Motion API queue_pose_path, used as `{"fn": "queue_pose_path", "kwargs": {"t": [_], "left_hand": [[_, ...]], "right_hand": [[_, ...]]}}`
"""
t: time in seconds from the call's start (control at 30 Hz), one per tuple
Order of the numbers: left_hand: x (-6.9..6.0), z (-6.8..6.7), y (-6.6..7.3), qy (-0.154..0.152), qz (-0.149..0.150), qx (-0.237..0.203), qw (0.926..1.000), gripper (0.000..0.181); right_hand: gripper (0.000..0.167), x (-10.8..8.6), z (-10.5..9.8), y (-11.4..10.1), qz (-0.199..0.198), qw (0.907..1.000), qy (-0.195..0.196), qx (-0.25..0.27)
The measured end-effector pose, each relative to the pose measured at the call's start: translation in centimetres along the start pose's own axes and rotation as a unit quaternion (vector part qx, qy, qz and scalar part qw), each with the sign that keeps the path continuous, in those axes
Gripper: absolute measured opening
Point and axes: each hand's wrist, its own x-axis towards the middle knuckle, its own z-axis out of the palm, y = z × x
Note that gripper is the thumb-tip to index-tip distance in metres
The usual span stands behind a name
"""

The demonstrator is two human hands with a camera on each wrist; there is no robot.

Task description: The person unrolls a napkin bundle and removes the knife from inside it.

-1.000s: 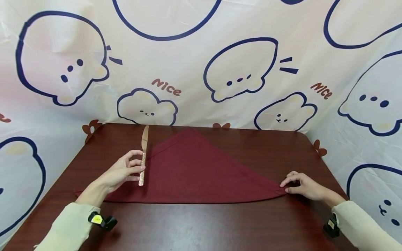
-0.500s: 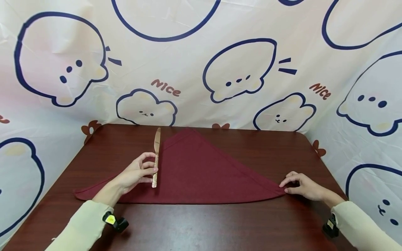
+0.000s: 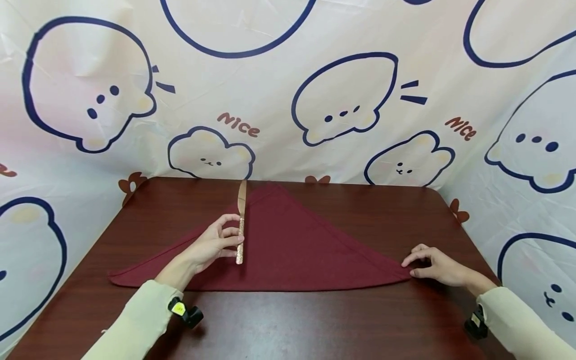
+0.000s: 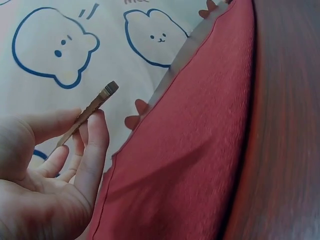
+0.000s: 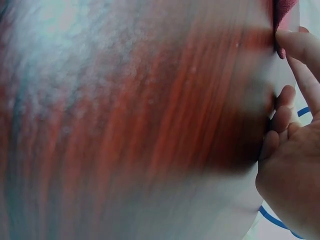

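Observation:
A dark red cloth napkin (image 3: 288, 245) lies folded in a triangle, its long edge toward the person and its peak at the back. Above its left half, the left hand (image 3: 210, 248) pinches a gold table knife (image 3: 241, 205) by its glittery handle, blade pointing away. In the left wrist view, thumb and fingers grip the knife handle (image 4: 90, 109), seen nearly end-on, and a shadow falls on the cloth. At the napkin's right corner, the right hand (image 3: 438, 267) pinches the tip between thumb and forefinger. Only a bit of that corner (image 5: 284, 22) shows in the right wrist view.
A glossy dark brown wooden table (image 3: 288, 325) carries everything. Behind and at both sides hangs a pale cloth backdrop (image 3: 270, 85) with blue cartoon outlines, meeting the table's far edge.
The left hand has moved steadily rightward with the knife over the napkin, uncovering the napkin's left corner. The right hand has kept its place on the right corner.

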Motion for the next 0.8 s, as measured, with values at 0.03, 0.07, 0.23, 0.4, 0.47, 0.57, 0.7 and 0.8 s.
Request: {"fn": "queue_pose_path", "kwargs": {"t": [0.03,0.07,0.23,0.4,0.47,0.57,0.7,0.8], "left_hand": [[0.1,0.2,0.0,-0.001,0.000,-0.002,1.0000,0.051],[0.3,0.4,0.1,-0.002,0.001,-0.003,1.0000,0.051],[1.4,1.8,0.2,-0.007,0.001,-0.007,0.9999,0.055],[2.7,3.5,0.2,-0.004,-0.008,-0.014,0.9999,0.055],[3.2,4.1,0.3,-0.007,-0.011,-0.017,0.9998,0.055],[3.9,5.0,0.2,-0.019,-0.016,-0.023,0.9994,0.055],[4.8,6.0,0.4,-0.031,-0.016,-0.033,0.9988,0.055],[5.6,6.7,0.8,-0.029,-0.015,-0.042,0.9986,0.054]], "right_hand": [[0.015,0.0,0.0,0.0,-0.002,1.0000,-0.001,0.000],[0.015,0.0,-0.1,0.0,-0.003,1.0000,-0.002,-0.001],[0.016,0.0,-0.1,-0.1,-0.005,1.0000,-0.007,0.000],[0.015,0.2,-0.1,-0.1,-0.002,1.0000,-0.009,-0.002],[0.015,0.3,-0.1,-0.1,-0.001,0.9999,-0.011,0.000],[0.015,0.3,-0.1,-0.1,0.002,0.9999,-0.015,0.005],[0.015,0.2,-0.1,0.1,0.002,0.9999,-0.016,0.002],[0.015,0.1,-0.2,0.2,-0.001,0.9999,-0.012,-0.006]]}}
